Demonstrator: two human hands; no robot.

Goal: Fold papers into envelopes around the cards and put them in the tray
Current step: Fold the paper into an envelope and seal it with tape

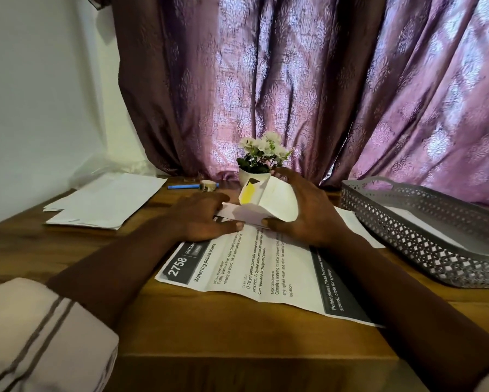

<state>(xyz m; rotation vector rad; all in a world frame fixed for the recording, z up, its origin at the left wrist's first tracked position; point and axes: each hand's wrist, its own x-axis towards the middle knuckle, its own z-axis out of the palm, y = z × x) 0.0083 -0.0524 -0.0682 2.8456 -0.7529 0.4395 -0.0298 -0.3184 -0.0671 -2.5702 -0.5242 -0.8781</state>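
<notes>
Pressing down with straight fingers, left hand [206, 219] flat on the far end of the printed sheet [251, 273], just left of the raised fold. Right hand [305, 213] curled round that fold, thumb beneath and fingers over the top, holding the sheet's far part lifted and bent back toward the body.

Room, from the left: loose pile of white papers [104, 202] near the left edge of the table [209, 335], well apart from the hands, with bare wood between pile and sheet. Behind the left hand, blue pen [182, 187] and small tape roll [208, 185] lying near the curtain [294, 80]. Potted flowers [256, 165] just behind the fold, close to the right fingertips. On the right, grey perforated tray [421, 236] beside the sheet, near the right wrist, with white paper lying inside.

Sheet itself: white, with black header bars and printed text, lying askew, near half flat on the wood. Inside the fold, card [247, 195] partly showing: white with a yellow strip and a dark tip, tilted up against the lifted paper.
</notes>
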